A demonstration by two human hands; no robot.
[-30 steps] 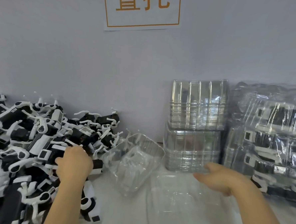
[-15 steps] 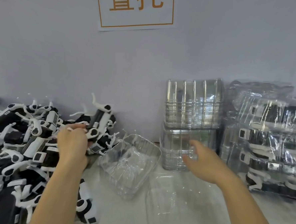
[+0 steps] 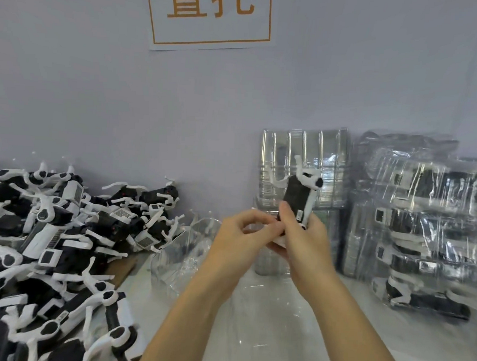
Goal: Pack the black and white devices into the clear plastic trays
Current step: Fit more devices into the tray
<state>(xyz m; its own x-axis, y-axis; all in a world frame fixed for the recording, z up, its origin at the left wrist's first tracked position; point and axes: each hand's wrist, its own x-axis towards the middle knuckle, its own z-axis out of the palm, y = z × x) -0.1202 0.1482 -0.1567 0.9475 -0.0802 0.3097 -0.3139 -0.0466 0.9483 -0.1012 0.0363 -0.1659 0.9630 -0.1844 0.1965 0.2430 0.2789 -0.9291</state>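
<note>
A black and white device [image 3: 300, 201] stands upright in the air at the middle of the view. My right hand [image 3: 304, 243] grips its lower end, thumb on the black face. My left hand [image 3: 241, 236] meets it from the left, fingers curled and pinching at the device's base. A big pile of the same devices [image 3: 46, 238] covers the table's left side. One clear plastic tray [image 3: 183, 249] sits tilted beside the pile, and another clear tray [image 3: 264, 329] lies flat below my hands.
A stack of empty clear trays [image 3: 328, 158] leans against the wall behind my hands. Packed trays wrapped in plastic [image 3: 430, 220] are stacked at the right. A paper sign [image 3: 211, 14] hangs on the grey wall.
My left hand lifted one device out of the pile and carried it right to the middle. My right hand came back from the tray stack and took hold of the device.
</note>
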